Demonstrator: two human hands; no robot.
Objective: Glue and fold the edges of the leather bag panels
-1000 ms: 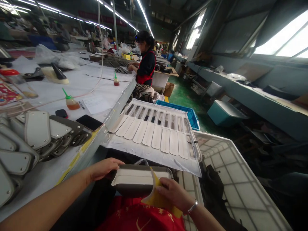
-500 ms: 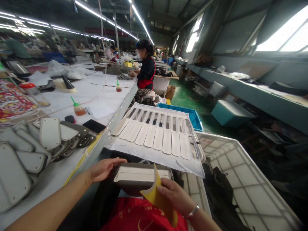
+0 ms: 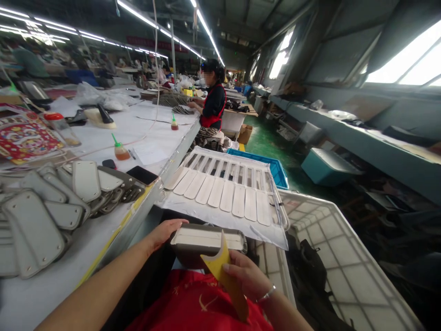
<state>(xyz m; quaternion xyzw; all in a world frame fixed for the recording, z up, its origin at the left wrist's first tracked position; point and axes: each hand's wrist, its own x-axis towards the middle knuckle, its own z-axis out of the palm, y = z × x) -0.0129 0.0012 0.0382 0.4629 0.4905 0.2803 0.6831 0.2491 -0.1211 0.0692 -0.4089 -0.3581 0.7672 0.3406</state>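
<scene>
Grey panels [image 3: 34, 230] lie piled at left; next, the left hand [image 3: 161, 234] touches the left end of a dark, white-topped case [image 3: 189, 257] before a red apron [image 3: 179, 303], its grip unclear. The right hand [image 3: 246, 273] pinches a curved yellow piece [image 3: 222, 269] between fingers and thumb, left of a white crate [image 3: 347, 243].

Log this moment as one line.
Left hand: at left end of dark piece; Right hand: holding curved yellow sheet; White strips: in a row

Yellow sheet [image 3: 228, 284] curved, tilted; dark boxy piece [image 3: 189, 255] beside, white-topped
</scene>
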